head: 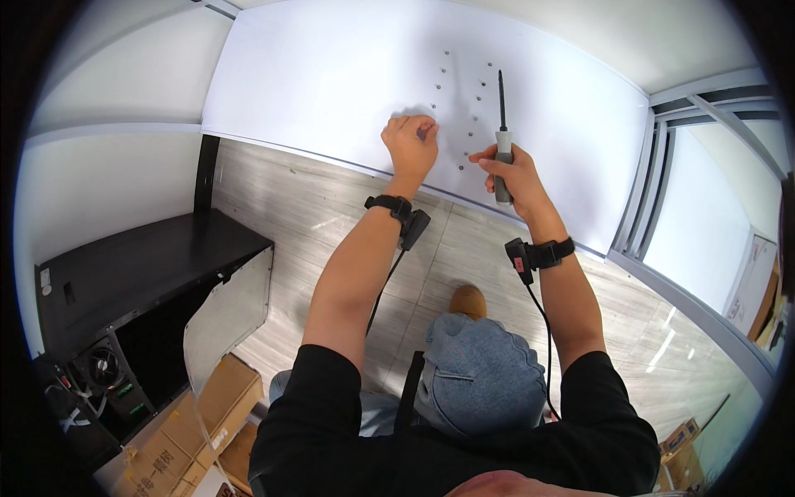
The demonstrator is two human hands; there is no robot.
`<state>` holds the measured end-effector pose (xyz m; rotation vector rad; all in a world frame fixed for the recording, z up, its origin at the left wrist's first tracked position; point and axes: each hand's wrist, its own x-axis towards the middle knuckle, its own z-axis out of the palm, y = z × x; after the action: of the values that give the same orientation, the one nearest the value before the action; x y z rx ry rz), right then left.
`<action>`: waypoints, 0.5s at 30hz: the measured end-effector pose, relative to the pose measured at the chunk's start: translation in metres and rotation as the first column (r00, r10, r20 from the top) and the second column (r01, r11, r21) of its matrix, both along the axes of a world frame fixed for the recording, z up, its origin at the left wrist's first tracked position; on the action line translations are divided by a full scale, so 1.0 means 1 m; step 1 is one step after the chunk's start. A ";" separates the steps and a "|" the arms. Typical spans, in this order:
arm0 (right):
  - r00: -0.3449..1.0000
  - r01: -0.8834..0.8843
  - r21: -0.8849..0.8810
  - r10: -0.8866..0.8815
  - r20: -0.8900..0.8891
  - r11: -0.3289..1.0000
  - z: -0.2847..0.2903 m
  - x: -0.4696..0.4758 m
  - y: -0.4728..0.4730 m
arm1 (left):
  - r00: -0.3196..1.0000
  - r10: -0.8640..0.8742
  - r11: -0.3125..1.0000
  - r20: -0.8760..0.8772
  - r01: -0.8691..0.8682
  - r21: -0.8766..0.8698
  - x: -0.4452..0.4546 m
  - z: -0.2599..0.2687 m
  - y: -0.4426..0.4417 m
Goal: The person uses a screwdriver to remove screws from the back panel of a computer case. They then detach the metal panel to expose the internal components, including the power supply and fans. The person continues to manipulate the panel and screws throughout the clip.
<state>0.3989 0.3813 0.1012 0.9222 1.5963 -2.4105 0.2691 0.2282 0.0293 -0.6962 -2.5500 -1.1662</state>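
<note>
My right hand [518, 180] holds a screwdriver [504, 168] by its grey handle, with the dark shaft pointing away from me over the white tabletop [310, 81]. My left hand [411, 144] is over the tabletop, thumb and forefinger brought together at the near end of the left row of small metal screws [438, 87]. Whether a screw sits between those fingertips is hidden. A second row of screws [475, 118] runs between my hands, and its nearest screw [461, 168] lies left of my right fingertips.
Straps with small black devices [413, 230] and cables circle both wrists. To the left stands a black computer case [155, 267] with its side panel [233, 310] swung out, beside cardboard boxes [180, 435]. A metal frame [649, 180] borders the table's right side.
</note>
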 end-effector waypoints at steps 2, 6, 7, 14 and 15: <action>1.000 0.002 -0.006 -0.002 0.004 1.000 0.000 0.001 0.000 | 1.000 0.000 1.000 -0.004 0.000 0.028 -0.001 -0.003 0.000; 1.000 0.002 -0.005 -0.002 -0.005 1.000 0.000 0.003 0.001 | 1.000 -0.003 1.000 -0.009 0.003 0.004 -0.004 -0.008 0.000; 1.000 0.000 -0.006 0.000 -0.001 1.000 0.001 0.003 0.001 | 1.000 -0.007 1.000 0.018 0.006 0.018 -0.005 -0.009 0.001; 1.000 -0.024 -0.017 0.023 -0.020 1.000 0.004 0.002 -0.001 | 0.996 0.006 1.000 0.093 -0.004 -0.023 -0.003 -0.005 -0.001; 0.999 -0.026 -0.016 0.025 -0.036 1.000 0.006 0.002 -0.001 | 0.991 0.001 0.999 0.131 0.006 -0.051 -0.002 -0.001 -0.003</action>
<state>0.4006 0.3798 0.1070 0.8549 1.5878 -2.4330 0.2671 0.2250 0.0283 -0.6546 -2.6961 -1.1883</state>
